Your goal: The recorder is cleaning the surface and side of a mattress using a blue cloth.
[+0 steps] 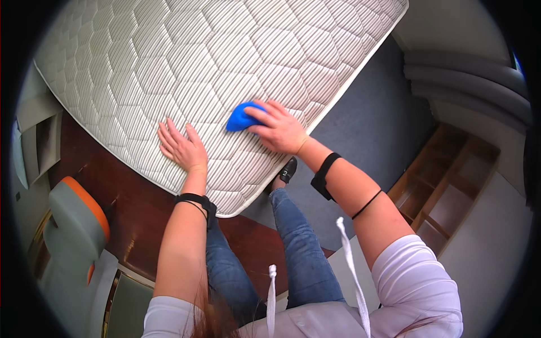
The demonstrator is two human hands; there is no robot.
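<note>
A large quilted mattress [236,55] with thin grey stripes and pale piping lies before me, one rounded corner pointing towards my legs. My left hand [182,145] rests on its striped top with the fingers apart and nothing in them. To the right, my right hand [279,126] grips a bright blue cloth [243,117], bunched up and touching the mattress near its right edge. The palm and fingers hide part of the cloth.
A grey-green chair with orange edging [78,215] stands at the left on dark red flooring [139,219]. Dark grey flooring [355,114] lies right of the mattress, beside a wooden shelf unit [448,181]. My shoe [288,170] is close to the mattress edge.
</note>
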